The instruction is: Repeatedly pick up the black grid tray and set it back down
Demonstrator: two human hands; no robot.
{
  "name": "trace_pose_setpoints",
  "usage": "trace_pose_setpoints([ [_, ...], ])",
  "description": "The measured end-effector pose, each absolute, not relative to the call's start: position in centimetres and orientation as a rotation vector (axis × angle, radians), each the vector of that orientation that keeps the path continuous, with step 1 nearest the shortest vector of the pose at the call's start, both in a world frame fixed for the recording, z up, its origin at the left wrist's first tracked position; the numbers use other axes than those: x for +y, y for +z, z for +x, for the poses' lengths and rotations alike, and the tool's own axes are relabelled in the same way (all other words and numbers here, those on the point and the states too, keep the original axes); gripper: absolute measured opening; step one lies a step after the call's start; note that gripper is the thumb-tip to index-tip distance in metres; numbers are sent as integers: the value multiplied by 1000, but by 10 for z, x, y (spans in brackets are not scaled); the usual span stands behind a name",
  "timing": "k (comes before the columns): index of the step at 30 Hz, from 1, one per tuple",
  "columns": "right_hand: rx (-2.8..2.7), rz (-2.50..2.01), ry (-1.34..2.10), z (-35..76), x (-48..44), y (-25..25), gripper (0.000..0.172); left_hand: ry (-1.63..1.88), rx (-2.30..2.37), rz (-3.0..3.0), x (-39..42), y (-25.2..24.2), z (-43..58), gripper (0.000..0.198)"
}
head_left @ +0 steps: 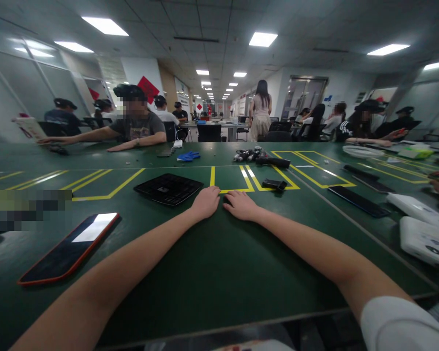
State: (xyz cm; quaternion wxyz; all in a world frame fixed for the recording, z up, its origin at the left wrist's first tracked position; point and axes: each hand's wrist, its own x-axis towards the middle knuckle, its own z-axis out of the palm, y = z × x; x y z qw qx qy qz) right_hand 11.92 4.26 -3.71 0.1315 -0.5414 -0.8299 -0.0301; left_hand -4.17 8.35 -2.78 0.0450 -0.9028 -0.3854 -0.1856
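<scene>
My left hand (206, 202) and my right hand (241, 204) lie palm down side by side on the green table (212, 263), almost touching, just below a yellow tape line. Both hold nothing; the fingers rest flat and slightly curled on the surface. A black keyboard-like tray (168, 188) sits just left of and beyond my left hand. A small black part (274, 184) lies beyond my right hand inside a yellow-taped box.
A phone in a red case (70, 247) lies at the left. Black flat bars (358, 201) and white devices (422, 229) sit at the right. Black tools (258, 157) and a blue cloth (188, 156) lie farther back. Other people sit around the table; one stands in the aisle.
</scene>
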Motion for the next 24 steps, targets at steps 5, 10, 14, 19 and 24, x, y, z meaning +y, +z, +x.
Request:
trace_pose_setpoints([
  [5,-2321,-1594,-237,149,56,-27,33,-639,-882,-2742,49,-23,-37,25],
  [10,-1897,-2005,-561,220,63,-25,38,-442,-570,-2932,21,-23,-25,25],
  [14,-1754,-2322,-408,257,62,-34,44,-429,-560,-2934,16,-22,-23,27],
  [19,-1722,-2369,-235,261,66,-40,46,-401,-894,-2669,28,-14,-31,31],
  [24,-1724,-2350,-229,258,66,-39,46,-98,-1390,-2533,45,-6,-44,35],
])
